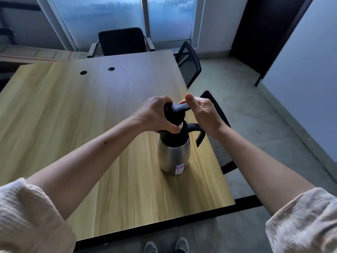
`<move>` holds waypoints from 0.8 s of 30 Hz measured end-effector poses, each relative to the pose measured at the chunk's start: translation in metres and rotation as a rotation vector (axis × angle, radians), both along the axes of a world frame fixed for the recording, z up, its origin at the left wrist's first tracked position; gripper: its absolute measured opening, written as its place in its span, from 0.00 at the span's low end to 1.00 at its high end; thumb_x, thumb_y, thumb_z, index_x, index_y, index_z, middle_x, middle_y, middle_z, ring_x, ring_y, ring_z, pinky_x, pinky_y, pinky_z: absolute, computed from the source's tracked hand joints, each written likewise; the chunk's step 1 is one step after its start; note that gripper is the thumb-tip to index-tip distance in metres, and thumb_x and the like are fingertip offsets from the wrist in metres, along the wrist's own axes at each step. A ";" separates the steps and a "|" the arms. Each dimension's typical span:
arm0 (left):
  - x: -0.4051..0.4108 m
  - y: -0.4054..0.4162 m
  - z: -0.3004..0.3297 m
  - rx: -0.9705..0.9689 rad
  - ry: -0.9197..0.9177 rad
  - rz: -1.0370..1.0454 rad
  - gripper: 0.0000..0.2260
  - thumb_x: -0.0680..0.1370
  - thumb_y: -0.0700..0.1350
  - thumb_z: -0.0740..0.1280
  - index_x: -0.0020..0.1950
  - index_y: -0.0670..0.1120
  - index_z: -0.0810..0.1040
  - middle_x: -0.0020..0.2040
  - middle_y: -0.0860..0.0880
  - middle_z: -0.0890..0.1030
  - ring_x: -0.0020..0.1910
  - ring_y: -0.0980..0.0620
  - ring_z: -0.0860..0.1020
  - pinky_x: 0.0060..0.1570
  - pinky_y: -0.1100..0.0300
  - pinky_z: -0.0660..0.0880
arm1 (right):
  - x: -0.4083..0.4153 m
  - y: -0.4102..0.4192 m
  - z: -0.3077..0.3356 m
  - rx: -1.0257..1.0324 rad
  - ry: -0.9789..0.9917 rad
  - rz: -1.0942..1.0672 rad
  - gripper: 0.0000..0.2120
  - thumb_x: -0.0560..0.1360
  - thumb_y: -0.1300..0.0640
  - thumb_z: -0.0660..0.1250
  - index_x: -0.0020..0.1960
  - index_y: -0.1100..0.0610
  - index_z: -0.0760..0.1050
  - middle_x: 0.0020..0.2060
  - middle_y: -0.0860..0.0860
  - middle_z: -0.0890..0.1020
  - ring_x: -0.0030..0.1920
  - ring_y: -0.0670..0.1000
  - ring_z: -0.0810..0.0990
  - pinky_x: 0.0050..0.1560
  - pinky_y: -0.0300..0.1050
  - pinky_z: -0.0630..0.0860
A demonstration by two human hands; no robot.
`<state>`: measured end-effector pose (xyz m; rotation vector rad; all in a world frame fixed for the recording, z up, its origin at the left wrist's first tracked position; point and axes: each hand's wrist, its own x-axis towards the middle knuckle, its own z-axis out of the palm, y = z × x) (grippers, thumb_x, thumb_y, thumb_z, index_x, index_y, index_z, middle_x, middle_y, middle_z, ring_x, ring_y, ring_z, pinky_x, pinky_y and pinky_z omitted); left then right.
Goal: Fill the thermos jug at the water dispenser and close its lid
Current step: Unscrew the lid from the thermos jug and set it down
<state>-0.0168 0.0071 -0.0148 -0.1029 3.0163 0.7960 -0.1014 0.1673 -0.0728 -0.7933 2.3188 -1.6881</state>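
A steel thermos jug (173, 157) with a black collar and handle (199, 133) stands upright on the wooden table (73, 110), near its right edge. Its black lid (176, 111) is held just above the jug's mouth, tilted, with a pale part showing beneath it. My left hand (155, 114) wraps around the lid from the left, thumb down by the collar. Beside it, my right hand (202, 110) has its fingertips on the lid's lever tab, thumb raised and palm open toward me.
Two mesh-backed chairs (189, 64) stand along the table's right side, and a black chair (122, 42) is at the far end. Two cable holes (111, 69) are in the tabletop. My shoes (166, 246) show below the near edge. No water dispenser is in view.
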 end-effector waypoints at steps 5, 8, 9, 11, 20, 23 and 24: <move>0.015 -0.030 0.011 0.164 0.064 0.082 0.29 0.56 0.55 0.77 0.55 0.52 0.77 0.50 0.49 0.81 0.52 0.48 0.79 0.52 0.47 0.78 | 0.006 -0.031 0.021 -0.122 0.007 0.112 0.23 0.79 0.41 0.61 0.50 0.58 0.85 0.50 0.56 0.87 0.54 0.56 0.84 0.62 0.59 0.75; 0.033 -0.058 0.000 0.293 0.144 0.165 0.37 0.53 0.57 0.78 0.61 0.53 0.74 0.55 0.50 0.81 0.56 0.50 0.80 0.56 0.48 0.78 | 0.022 -0.060 0.029 -0.081 0.031 0.142 0.19 0.75 0.41 0.66 0.50 0.55 0.85 0.48 0.53 0.87 0.52 0.55 0.85 0.57 0.60 0.78; 0.041 -0.067 -0.008 0.337 0.173 0.198 0.38 0.52 0.56 0.78 0.61 0.53 0.74 0.56 0.51 0.81 0.56 0.51 0.80 0.56 0.49 0.78 | 0.029 -0.069 0.030 -0.057 0.066 0.139 0.17 0.75 0.43 0.67 0.51 0.55 0.85 0.48 0.52 0.87 0.51 0.53 0.85 0.56 0.58 0.79; 0.058 -0.079 -0.029 0.398 0.235 0.267 0.38 0.53 0.54 0.80 0.62 0.52 0.73 0.56 0.50 0.82 0.56 0.53 0.81 0.56 0.50 0.79 | 0.047 -0.086 0.030 0.004 0.168 0.138 0.13 0.75 0.49 0.70 0.54 0.56 0.84 0.50 0.51 0.87 0.51 0.48 0.85 0.54 0.52 0.80; 0.114 -0.098 -0.159 0.339 0.343 0.487 0.34 0.56 0.49 0.82 0.58 0.46 0.74 0.52 0.50 0.83 0.51 0.52 0.82 0.52 0.59 0.77 | 0.107 -0.136 -0.083 0.415 0.339 0.136 0.15 0.76 0.48 0.63 0.58 0.50 0.80 0.50 0.53 0.86 0.49 0.59 0.84 0.45 0.54 0.79; 0.123 -0.096 -0.199 0.402 0.325 0.570 0.27 0.61 0.45 0.81 0.57 0.45 0.77 0.52 0.50 0.84 0.50 0.53 0.82 0.54 0.62 0.77 | 0.123 -0.133 -0.123 0.293 0.474 0.141 0.16 0.78 0.50 0.60 0.54 0.57 0.82 0.45 0.55 0.86 0.39 0.60 0.85 0.35 0.55 0.81; 0.126 -0.096 -0.212 0.414 0.316 0.594 0.25 0.62 0.43 0.80 0.57 0.44 0.78 0.52 0.49 0.84 0.50 0.52 0.83 0.54 0.60 0.77 | 0.126 -0.130 -0.138 0.255 0.518 0.141 0.16 0.78 0.52 0.60 0.52 0.59 0.82 0.44 0.56 0.87 0.40 0.59 0.86 0.35 0.55 0.82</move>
